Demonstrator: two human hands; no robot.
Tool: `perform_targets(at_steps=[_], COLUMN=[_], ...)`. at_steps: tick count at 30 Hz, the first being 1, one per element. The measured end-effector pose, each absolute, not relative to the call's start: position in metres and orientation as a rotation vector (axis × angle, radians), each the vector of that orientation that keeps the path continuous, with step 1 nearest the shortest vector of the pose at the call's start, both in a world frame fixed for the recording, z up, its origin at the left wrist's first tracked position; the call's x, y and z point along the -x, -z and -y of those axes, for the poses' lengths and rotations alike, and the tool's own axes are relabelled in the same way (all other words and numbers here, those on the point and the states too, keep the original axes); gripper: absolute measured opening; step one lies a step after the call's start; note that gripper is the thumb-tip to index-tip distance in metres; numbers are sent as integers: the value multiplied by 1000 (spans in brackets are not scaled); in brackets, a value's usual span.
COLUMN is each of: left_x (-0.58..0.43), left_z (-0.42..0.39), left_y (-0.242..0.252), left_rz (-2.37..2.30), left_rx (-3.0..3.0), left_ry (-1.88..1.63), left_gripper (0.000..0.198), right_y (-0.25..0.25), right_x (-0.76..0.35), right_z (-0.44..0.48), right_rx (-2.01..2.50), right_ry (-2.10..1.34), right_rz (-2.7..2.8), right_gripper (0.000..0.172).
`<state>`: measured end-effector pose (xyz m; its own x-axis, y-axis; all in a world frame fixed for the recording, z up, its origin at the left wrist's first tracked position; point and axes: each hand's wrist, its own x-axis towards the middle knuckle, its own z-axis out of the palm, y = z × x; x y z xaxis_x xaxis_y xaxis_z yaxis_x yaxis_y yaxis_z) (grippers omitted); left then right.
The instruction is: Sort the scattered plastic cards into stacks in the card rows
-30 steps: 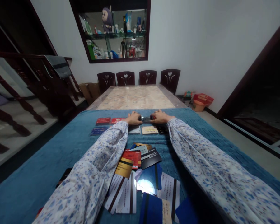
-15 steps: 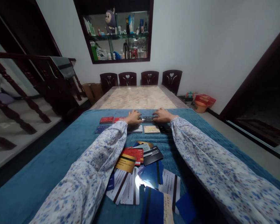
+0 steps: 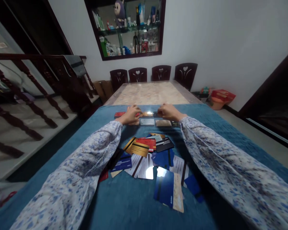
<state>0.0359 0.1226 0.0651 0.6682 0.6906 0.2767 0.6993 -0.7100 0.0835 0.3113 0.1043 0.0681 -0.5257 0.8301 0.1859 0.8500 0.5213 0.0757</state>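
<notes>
In the head view, both arms in flowered sleeves [image 3: 93, 150] reach out over a blue cloth [image 3: 62, 150] that covers the near part of the surface [image 3: 150, 92]. The left hand [image 3: 131, 114] and the right hand [image 3: 169, 111] lie close to the far edge of the cloth, knuckles up, with a gold card [image 3: 147, 113] and a dark card [image 3: 156, 114] side by side between them. The left fingers [image 3: 137, 112] are bent down at the gold card's left end and the right fingers [image 3: 160, 111] at the dark card's right end. At this size I cannot tell whether they pinch the cards or only rest on them. A red card [image 3: 120, 114] lies just left of the left hand. Just nearer, a grey card [image 3: 147, 121] and a beige card [image 3: 163, 123] lie in a second row. Between the forearms, toward the near edge, a loose heap of cards [image 3: 146, 153] overlaps on the cloth. Four chairs [image 3: 161, 72] stand at the far end of the surface.
</notes>
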Motion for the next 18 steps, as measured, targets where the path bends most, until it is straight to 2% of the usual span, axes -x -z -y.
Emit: perform_targets(at_steps=[9,18], left_x=[33,86], left_z=[-62,-9], left_y=[-73,-66], left_rz=[1304,1497], left_rx=[2791,2728], left_ry=[496,454], left_gripper=[20,20], right_y=[-76,-74], right_x=[-256,-206], right_z=[-65,-34], right_rx=[1339,1237], right_ry=[204,129], right_rz=[2626,2690], right_gripper=[26,28])
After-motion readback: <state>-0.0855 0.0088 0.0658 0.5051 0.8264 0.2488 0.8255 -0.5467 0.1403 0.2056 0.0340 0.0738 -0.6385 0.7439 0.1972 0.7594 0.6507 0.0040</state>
